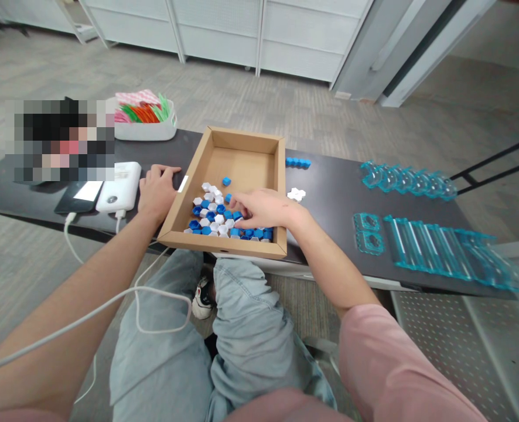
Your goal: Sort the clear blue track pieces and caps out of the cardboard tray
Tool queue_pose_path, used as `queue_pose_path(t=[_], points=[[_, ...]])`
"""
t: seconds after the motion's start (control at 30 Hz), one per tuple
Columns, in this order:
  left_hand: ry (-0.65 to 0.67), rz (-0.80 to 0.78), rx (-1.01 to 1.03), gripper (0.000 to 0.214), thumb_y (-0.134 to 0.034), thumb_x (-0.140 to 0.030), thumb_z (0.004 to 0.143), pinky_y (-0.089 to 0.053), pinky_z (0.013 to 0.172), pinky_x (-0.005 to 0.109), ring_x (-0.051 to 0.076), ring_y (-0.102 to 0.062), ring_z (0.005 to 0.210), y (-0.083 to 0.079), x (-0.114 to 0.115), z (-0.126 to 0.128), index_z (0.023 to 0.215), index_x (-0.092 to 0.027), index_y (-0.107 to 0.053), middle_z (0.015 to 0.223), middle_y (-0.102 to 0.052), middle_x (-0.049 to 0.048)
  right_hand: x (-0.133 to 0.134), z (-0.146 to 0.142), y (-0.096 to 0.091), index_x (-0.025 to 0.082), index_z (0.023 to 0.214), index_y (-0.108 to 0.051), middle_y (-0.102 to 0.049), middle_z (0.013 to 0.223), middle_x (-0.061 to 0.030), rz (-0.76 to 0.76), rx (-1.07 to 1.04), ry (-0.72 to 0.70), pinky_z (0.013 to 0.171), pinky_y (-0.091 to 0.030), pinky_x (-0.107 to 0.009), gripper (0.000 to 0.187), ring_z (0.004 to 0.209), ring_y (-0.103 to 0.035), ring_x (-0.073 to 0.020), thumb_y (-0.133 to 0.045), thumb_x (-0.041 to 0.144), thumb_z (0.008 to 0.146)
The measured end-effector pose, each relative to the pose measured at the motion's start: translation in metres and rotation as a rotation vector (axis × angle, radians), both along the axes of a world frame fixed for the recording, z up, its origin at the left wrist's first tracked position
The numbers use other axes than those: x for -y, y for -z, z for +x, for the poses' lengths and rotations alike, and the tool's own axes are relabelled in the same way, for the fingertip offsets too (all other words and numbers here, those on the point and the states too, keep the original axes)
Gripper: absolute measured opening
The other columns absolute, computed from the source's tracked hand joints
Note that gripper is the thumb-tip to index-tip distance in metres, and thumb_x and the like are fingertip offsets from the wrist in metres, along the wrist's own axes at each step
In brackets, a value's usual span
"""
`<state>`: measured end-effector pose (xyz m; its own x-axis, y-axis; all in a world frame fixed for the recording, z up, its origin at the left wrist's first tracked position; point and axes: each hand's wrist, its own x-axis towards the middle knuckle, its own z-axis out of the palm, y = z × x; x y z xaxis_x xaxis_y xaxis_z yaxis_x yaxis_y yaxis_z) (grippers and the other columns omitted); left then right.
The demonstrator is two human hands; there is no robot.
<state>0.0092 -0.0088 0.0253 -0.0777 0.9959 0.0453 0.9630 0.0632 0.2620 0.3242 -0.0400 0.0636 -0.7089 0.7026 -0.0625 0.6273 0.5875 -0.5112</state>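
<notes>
A cardboard box (246, 140) holds many small hexagonal pieces, white ones (219, 219) and blue ones (226, 181), heaped mostly at its near end. My right hand (262, 206) reaches over the box's right wall, low among these pieces. Its thumb and fingers are apart, with pieces under and beside the fingertips and none seen gripped. To the box's left, my left hand (157, 186) lies on the dark table, fingers stretched out towards the left wall. Right of the box lie a joined row of blue pieces (298, 162) and a white cluster (296, 194).
Clear teal plastic parts (430, 252) and a row of clear domes (409, 180) occupy the table's right side. At left are a white power bank (118, 187), a dark device (77, 198) and a white basket (147, 132) of colourful strips. A white cable (105, 305) crosses my left arm.
</notes>
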Motion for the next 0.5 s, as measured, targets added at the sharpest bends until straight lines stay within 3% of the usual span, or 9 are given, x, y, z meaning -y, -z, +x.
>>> queue_pose_path(t=[0.17, 0.33, 0.43, 0.5], points=[[0.026, 0.007, 0.001, 0.07, -0.053, -0.047, 0.111, -0.041, 0.131, 0.062, 0.047, -0.054, 0.153, -0.001, 0.001, 0.0, 0.171, -0.013, -0.063, 0.167, -0.056, 0.0285, 0.001, -0.001, 0.001, 0.027, 0.123, -0.082, -0.084, 0.094, 0.0013, -0.018, -0.018, -0.048, 0.078, -0.046, -0.034, 0.028, 0.086, -0.075, -0.0221, -0.087, 0.025, 0.095], [0.03, 0.009, -0.016, 0.071, -0.056, -0.047, 0.109, -0.04, 0.132, 0.06, 0.047, -0.054, 0.153, 0.003, -0.001, -0.003, 0.172, -0.014, -0.063, 0.167, -0.056, 0.0281, -0.011, 0.009, 0.001, 0.023, 0.141, -0.075, -0.082, 0.102, 0.001, -0.006, -0.26, -0.066, 0.088, -0.053, -0.033, 0.048, 0.091, -0.074, -0.02, -0.08, 0.021, 0.093], [0.031, -0.005, -0.022, 0.073, -0.056, -0.048, 0.109, -0.04, 0.132, 0.06, 0.047, -0.054, 0.154, 0.002, -0.001, -0.003, 0.173, -0.015, -0.062, 0.168, -0.055, 0.0285, -0.023, 0.031, 0.001, 0.023, 0.133, -0.078, -0.082, 0.11, -0.0023, 0.104, -0.469, -0.048, 0.096, -0.057, -0.036, 0.035, 0.098, -0.073, -0.0205, -0.077, 0.029, 0.099], [0.028, -0.01, -0.02, 0.074, -0.056, -0.049, 0.109, -0.04, 0.133, 0.06, 0.047, -0.053, 0.155, 0.001, -0.001, -0.003, 0.174, -0.014, -0.061, 0.168, -0.055, 0.0285, -0.03, 0.055, 0.005, 0.025, 0.126, -0.08, -0.081, 0.114, -0.0032, 0.228, -0.622, 0.09, 0.099, -0.059, -0.038, 0.027, 0.1, -0.072, -0.0205, -0.078, 0.037, 0.102]])
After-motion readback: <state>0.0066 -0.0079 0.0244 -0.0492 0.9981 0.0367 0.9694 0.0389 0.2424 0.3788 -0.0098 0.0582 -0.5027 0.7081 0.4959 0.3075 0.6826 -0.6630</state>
